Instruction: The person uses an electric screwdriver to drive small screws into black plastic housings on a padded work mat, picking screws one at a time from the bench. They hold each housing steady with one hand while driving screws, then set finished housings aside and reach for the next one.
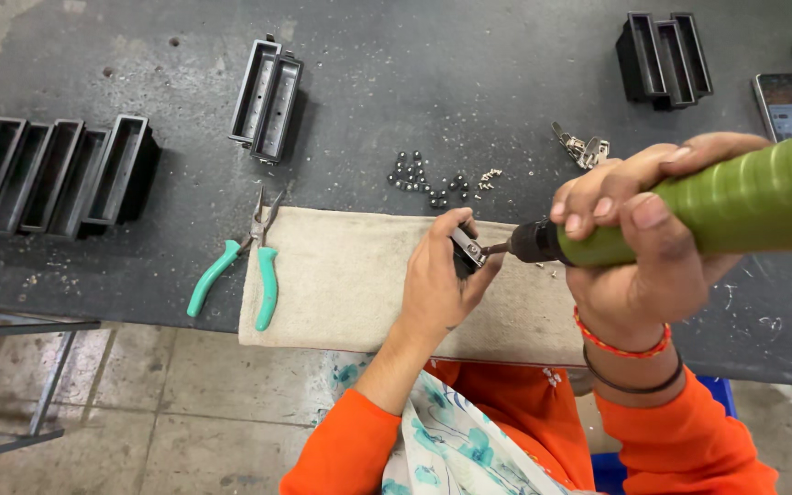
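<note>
left hand (pixel 437 275) pinches a small metal bracket (pixel 467 247) over the beige towel (pixel 350 275), fingers curled tight around it, thumb pressing on top. right hand (pixel 639 243) is wrapped fully around the green driver (pixel 744 206), a fat cylinder with wound tape and a ribbed feel. its long axis runs from the right of the towel leftward and slightly down, dark chuck and thin bit (pixel 497 247) aimed straight at the bracket, tip touching it or just short, hard to say. so the bracket sits directly left of the driver hand, in line with the tool.

off the towel's left edge lie pliers (pixel 249 266) with teal rubber handles, steel nose pointing away from the person. just beyond the towel's far edge, a scatter of small round screws (pixel 433 179) on the dark scuffed desk (pixel 414 82), and a shiny metal clip (pixel 582 147). further out, black plastic housings (pixel 268 96), oblong and hollow.
</note>
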